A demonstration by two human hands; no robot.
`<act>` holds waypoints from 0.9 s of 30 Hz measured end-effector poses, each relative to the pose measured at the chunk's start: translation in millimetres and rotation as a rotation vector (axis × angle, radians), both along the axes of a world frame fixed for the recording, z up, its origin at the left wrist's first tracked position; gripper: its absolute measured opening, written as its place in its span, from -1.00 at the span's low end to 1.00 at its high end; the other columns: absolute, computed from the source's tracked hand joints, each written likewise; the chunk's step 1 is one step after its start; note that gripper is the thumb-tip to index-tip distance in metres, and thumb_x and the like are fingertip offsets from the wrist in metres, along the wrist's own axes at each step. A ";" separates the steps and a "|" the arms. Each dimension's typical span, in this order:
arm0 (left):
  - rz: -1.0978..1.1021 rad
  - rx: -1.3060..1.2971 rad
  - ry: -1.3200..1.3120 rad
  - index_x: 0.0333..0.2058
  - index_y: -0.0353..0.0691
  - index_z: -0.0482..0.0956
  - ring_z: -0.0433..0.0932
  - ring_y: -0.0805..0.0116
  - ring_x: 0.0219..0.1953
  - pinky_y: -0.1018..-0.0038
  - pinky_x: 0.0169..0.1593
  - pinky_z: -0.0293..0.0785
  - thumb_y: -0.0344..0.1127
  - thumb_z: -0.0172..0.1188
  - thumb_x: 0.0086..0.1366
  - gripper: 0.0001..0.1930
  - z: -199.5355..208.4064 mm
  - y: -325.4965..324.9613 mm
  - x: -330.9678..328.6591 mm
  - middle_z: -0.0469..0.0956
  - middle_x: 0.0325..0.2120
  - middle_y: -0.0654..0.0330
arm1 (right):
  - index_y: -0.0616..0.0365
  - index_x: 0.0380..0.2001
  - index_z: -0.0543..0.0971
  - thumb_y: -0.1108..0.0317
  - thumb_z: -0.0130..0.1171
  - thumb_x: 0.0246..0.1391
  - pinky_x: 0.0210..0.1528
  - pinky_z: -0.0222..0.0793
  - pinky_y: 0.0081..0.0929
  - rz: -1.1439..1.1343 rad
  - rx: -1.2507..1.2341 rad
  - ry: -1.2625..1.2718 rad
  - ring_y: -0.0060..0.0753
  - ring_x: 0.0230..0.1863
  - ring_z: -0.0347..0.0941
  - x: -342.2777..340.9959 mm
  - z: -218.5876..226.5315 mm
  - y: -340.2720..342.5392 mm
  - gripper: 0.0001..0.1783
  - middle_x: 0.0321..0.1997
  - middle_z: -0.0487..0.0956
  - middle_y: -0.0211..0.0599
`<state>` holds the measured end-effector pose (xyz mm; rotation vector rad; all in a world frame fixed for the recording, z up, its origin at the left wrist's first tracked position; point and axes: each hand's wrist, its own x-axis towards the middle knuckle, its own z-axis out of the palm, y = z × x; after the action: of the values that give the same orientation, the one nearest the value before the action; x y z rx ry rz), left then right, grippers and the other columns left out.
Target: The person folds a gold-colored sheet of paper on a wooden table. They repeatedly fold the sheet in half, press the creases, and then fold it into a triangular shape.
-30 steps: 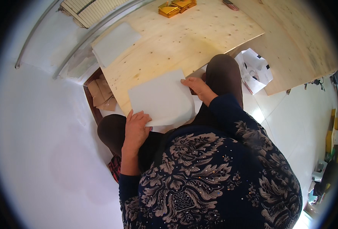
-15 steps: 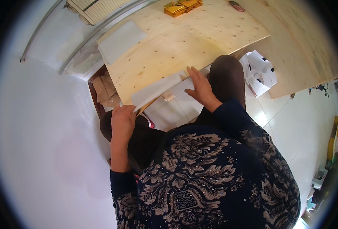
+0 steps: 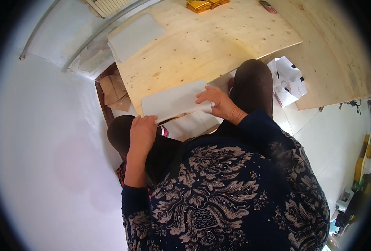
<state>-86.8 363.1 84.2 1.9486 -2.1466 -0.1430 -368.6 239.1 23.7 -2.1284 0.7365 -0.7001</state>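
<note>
A whitish sheet of paper (image 3: 173, 99) lies over the near edge of the wooden table (image 3: 202, 50), its near side hanging off the edge. My left hand (image 3: 143, 131) is closed on the sheet's near left corner. At the other end, my right hand (image 3: 220, 102) grips the right edge, thumb below and fingers on top, and the paper curls slightly there. My left fingertips are partly hidden by the hand itself.
More grey-white sheets (image 3: 137, 35) lie at the table's far left. Folded gold packets (image 3: 200, 6) and a small red phone (image 3: 268, 6) sit at the far side. A white bag (image 3: 287, 79) stands right of my knee; brown paper (image 3: 115, 90) fills a space on the left.
My right hand has gone from spread fingers beside the sheet's right end to gripping it. The sheet shows flatter and wider now; the left hand keeps its corner, shifted slightly right.
</note>
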 end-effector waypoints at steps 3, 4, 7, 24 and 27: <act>0.167 0.157 0.243 -0.26 -0.26 0.61 0.59 0.07 -0.27 0.28 -0.09 0.47 -0.40 0.26 0.16 -0.84 -4.9 -17.5 4.7 0.63 -0.36 0.05 | 0.16 -0.31 0.63 0.28 0.32 0.09 0.07 0.31 -0.35 -0.282 0.212 -0.117 -0.25 0.00 0.45 5.1 -14.7 2.4 -0.81 -0.12 0.58 -0.21; 0.214 0.201 0.354 -0.26 -0.27 0.61 0.60 0.05 -0.29 0.30 -0.14 0.49 -0.38 0.27 0.17 -0.83 -6.6 -25.2 6.6 0.63 -0.36 0.03 | 0.17 -0.34 0.63 0.25 0.31 0.11 0.03 0.32 -0.38 -0.354 0.247 -0.159 -0.29 -0.03 0.45 6.4 -20.9 1.6 -0.80 -0.14 0.57 -0.21; 0.270 0.280 0.421 -0.30 -0.29 0.61 0.61 0.19 -0.37 0.37 -0.24 0.48 -0.35 0.29 0.14 -0.83 -13.3 -48.9 14.9 0.64 -0.45 0.07 | 0.24 -0.37 0.61 0.19 0.29 0.12 -0.11 0.33 -0.51 -0.424 0.199 -0.015 -0.46 -0.17 0.43 4.6 -38.1 -5.3 -0.72 -0.23 0.56 -0.26; 0.020 -0.312 0.585 0.14 -0.24 0.45 0.42 0.12 0.17 0.32 0.23 0.29 -0.07 0.42 0.05 -0.30 86.5 -120.9 25.3 0.49 0.07 0.04 | 0.21 -0.44 0.60 0.49 0.36 -0.01 -0.31 0.37 -0.60 0.051 0.138 -0.356 -0.59 -0.36 0.43 74.9 116.9 -93.2 -0.90 -0.38 0.51 -0.39; -0.069 -0.120 0.845 0.16 -0.25 0.43 0.39 0.16 0.21 0.33 0.26 0.25 0.02 0.42 0.02 -0.24 99.9 -152.0 35.1 0.48 0.09 0.06 | 0.20 -0.41 0.60 0.47 0.36 -0.02 -0.24 0.37 -0.55 0.163 0.207 -0.304 -0.52 -0.32 0.45 76.7 134.6 -107.7 -0.88 -0.38 0.53 -0.37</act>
<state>-51.7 211.1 184.2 1.3735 -1.5958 -0.6909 -291.9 131.4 158.3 -1.8183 0.4444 -0.7991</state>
